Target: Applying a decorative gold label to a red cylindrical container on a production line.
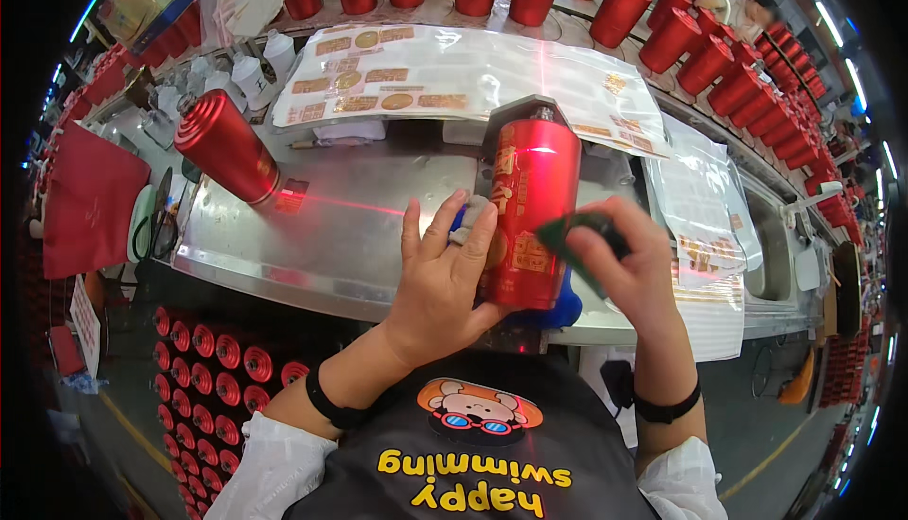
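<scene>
A shiny red bottle (541, 184) with gold lettering lies in front of me, its neck pointing away, on a stand with a dark angular plate (515, 115) and blue supports (566, 304). My left hand (445, 260) grips its left side, thumb near the base and fingers along the body. Grey and blue material (463, 221) shows at those fingertips; I cannot tell what it is. In my right hand (619, 246) is a flat green scraper (588, 247), pinched between thumb and fingers and set against the bottle's lower right side. A red laser line falls along the bottle.
Another red bottle (227, 148) stands on the metal worktop (284, 246) at left. Sheets of gold decals (454, 75) lie beyond the stand, with more sheets (700, 198) at right before a sink (768, 236). Red bottles line the conveyor (586, 26); several fill a crate below left (227, 369).
</scene>
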Demonstrator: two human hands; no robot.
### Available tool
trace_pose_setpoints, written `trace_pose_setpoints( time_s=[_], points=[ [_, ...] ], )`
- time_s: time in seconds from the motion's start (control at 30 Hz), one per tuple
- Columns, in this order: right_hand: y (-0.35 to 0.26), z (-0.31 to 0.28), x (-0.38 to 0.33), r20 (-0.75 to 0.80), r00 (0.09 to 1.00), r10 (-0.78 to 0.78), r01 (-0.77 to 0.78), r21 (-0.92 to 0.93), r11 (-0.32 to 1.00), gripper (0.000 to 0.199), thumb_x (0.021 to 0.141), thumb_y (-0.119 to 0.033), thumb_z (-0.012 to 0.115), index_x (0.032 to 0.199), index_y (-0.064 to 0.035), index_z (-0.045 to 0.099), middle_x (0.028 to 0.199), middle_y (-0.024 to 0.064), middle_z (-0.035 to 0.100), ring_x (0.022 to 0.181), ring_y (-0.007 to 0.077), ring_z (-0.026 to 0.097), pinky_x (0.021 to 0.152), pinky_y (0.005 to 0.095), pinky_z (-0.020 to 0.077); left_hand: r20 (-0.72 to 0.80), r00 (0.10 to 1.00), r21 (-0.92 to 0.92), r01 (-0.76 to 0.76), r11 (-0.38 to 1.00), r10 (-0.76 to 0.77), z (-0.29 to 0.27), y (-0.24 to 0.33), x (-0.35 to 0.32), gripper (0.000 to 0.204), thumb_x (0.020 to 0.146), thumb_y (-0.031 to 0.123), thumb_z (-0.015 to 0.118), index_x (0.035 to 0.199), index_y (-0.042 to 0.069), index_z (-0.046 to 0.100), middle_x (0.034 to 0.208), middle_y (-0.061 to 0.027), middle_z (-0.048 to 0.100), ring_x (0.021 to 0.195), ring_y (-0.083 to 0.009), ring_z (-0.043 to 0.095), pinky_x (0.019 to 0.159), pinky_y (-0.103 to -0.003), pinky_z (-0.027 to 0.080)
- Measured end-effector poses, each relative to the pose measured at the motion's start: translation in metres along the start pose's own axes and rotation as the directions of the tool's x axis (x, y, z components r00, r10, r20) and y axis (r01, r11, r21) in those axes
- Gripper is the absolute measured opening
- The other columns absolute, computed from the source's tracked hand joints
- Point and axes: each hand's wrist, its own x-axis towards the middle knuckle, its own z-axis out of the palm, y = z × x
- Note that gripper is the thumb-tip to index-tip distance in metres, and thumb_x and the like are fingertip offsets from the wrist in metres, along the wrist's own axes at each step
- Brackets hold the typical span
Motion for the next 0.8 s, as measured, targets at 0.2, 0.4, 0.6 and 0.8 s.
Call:
trace_pose_setpoints(
  time_s=[0.2,0.4,0.6,0.8],
  points=[
    [0.003,0.011,0.002,-0.005,0.998,-0.055,0.055,-0.021,0.998,0.017,0.082,-0.003,0.071,0.099,-0.0019,0.065,0.079,0.0109,0.06,0.064,0.0237,0.058,0.057,0.0322,0.0453,-0.042,0.999,0.037,-0.032,0.999,0.034,0.001,-0.004,-0.001,0.096,0.074,0.038,0.08,0.145,-0.008,0.034,0.141,-0.021,0.048,0.137,-0.0419,0.037,0.113,-0.062,0.014],
    [-0.021,0.013,-0.019,0.247,0.867,-0.432,0.446,-0.002,0.895,0.032,0.067,0.007,0.077,0.096,-0.0037,0.068,0.084,0.0102,0.058,0.076,0.0257,0.056,0.065,0.0355,0.0449,0.054,0.992,-0.086,0.119,0.989,-0.114,0.017,-0.017,-0.016,0.099,0.07,0.039,0.081,0.146,-0.004,0.035,0.144,-0.0223,0.043,0.136,-0.0423,0.036,0.113,-0.061,0.017],
    [-0.003,0.01,-0.024,0.095,0.9,-0.425,0.435,-0.171,0.884,0.037,0.062,0.003,0.081,0.096,-0.0054,0.069,0.081,0.0073,0.057,0.073,0.0241,0.052,0.062,0.0344,0.041,0.036,0.997,-0.039,0.069,0.997,-0.068,0.007,-0.013,-0.004,0.097,0.07,0.041,0.081,0.144,-0.003,0.037,0.125,-0.0208,0.059,0.136,-0.0401,0.037,0.111,-0.065,0.012],
    [0.009,0.014,-0.028,-0.001,0.886,-0.463,0.44,-0.312,0.842,0.041,0.059,-0.003,0.083,0.098,-0.0073,0.07,0.084,0.0073,0.058,0.072,0.024,0.05,0.064,0.0357,0.0388,-0.026,0.999,0.005,0.021,1.0,-0.02,0.004,-0.007,0.001,0.094,0.07,0.042,0.081,0.142,-0.004,0.041,0.116,-0.0198,0.063,0.132,-0.0382,0.041,0.112,-0.064,0.01]
  ],
)
